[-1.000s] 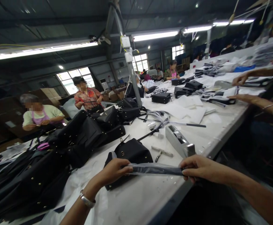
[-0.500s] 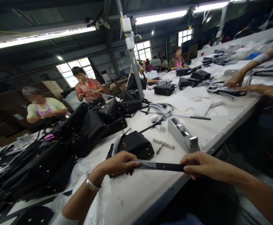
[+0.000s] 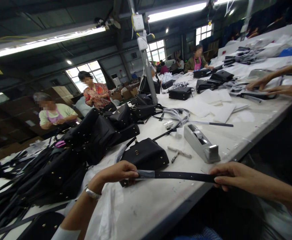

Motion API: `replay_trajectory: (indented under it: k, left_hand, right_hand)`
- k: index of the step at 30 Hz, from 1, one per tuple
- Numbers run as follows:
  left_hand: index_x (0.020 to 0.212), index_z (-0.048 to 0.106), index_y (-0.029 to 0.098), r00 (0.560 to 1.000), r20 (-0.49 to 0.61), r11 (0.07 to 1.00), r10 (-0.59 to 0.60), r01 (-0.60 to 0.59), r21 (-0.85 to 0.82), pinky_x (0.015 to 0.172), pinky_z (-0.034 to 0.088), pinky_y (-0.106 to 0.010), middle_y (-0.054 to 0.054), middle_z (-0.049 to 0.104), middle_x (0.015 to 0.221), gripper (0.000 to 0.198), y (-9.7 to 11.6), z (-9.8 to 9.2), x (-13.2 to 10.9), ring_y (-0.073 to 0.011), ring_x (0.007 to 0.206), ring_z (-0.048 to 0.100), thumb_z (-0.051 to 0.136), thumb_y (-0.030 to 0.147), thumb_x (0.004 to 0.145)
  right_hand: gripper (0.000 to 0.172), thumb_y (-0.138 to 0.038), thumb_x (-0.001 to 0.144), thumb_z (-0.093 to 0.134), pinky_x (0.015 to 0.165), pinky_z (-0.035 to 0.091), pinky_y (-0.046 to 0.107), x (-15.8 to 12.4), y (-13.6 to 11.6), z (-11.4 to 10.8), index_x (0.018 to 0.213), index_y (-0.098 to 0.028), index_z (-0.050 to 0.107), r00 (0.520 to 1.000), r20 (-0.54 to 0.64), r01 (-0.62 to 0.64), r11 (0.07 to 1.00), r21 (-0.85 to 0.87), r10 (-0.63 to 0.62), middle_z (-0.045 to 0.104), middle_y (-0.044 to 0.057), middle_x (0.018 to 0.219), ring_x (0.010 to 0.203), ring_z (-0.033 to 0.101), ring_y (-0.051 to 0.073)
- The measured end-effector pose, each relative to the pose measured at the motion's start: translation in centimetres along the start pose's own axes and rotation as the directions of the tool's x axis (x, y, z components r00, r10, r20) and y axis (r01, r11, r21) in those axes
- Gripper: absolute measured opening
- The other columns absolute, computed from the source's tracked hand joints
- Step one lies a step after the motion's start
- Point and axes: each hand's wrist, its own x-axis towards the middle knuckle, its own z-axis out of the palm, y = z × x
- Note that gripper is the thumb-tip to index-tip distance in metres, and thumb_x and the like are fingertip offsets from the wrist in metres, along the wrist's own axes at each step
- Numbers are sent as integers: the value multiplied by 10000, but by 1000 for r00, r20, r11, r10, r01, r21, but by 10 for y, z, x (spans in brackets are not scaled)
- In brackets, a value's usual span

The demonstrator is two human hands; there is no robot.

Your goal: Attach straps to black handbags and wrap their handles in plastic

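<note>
A long black strap [image 3: 181, 175] is stretched level between my two hands over the near edge of the white table [image 3: 146, 206]. My left hand [image 3: 115, 173] is closed on its left end, where a bit of clear plastic wrap clings to the strap. My right hand [image 3: 232, 175] pinches the right end, past the table edge. Just behind the strap a small black handbag [image 3: 146, 155] with gold studs lies on the table, close to my left hand.
A grey tape dispenser [image 3: 202, 143] and a small metal tool [image 3: 178, 153] lie behind the strap. A heap of black handbags [image 3: 68, 156] fills the left side. Another person's hands [image 3: 268, 85] work at the far right. Several seated people work across the table.
My right hand has moved further right, and the plastic sleeve that covered the strap is now bunched at my left hand, leaving the strap bare. The view has shifted slightly.
</note>
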Motion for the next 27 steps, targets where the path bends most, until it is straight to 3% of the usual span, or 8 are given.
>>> replay_trajectory:
  k: [10,13,15,17,19,23,25,27]
  left_hand:
    - [840,702,160,993,23,990,117,-118,80,627,439,-206,-21,686,756,424,17,19,12,-131,681,614,525,530,950]
    - [847,672,152,976,-1,976,216,-216,11,637,453,-207,-16,671,741,417,40,31,20,-125,677,612,509,517,968]
    - [827,659,138,945,-107,946,310,-318,-62,628,458,-207,-19,663,719,416,59,31,22,-121,655,601,525,505,967]
    - [800,657,124,863,-304,889,403,-449,-95,647,466,-205,-22,667,713,396,80,25,22,-113,652,598,554,469,967]
    - [814,665,118,718,-512,798,471,-594,-99,671,482,-200,-21,681,731,338,104,17,22,-105,664,614,594,413,961]
    - [946,671,132,428,-725,512,540,-850,-120,696,540,-210,-13,722,819,208,157,5,22,-113,720,689,658,339,936]
    - [964,666,134,311,-781,414,542,-907,-74,735,560,-225,2,722,851,169,184,-3,17,-120,774,720,631,299,955]
    - [969,659,120,184,-851,385,492,-923,24,772,558,-229,15,712,891,190,203,-20,4,-125,865,732,529,255,1004]
  right_hand:
    - [307,-472,868,668,672,490,292,3,-31,15,958,-199,776,999,25,25,994,-107,-23,731,60,760,712,660,210]
    - [347,-497,852,697,626,484,256,14,-51,30,1006,-194,766,996,68,57,995,76,-62,721,39,739,670,644,174]
    - [468,-585,862,652,646,513,256,24,-62,42,1144,-217,722,990,-45,140,917,373,-133,741,55,871,716,664,172]
    - [636,-716,874,519,808,551,320,38,-74,58,1328,-281,607,950,-216,313,714,627,-227,705,86,1178,975,682,224]
    - [750,-779,850,465,1039,461,428,55,-89,80,1461,-344,452,890,-287,446,542,712,-355,512,77,1482,1312,516,278]
    - [929,-528,757,803,1184,256,505,93,-131,131,1528,-349,317,794,-201,562,565,604,-574,372,69,1583,1456,319,286]
    - [751,-447,766,821,1175,282,475,107,-150,149,1425,-305,490,765,-213,616,592,520,-608,510,70,1477,1386,419,271]
    - [396,-441,832,757,1089,398,435,112,-161,156,1160,-231,686,783,-175,599,649,470,-596,684,71,1214,1183,584,252]
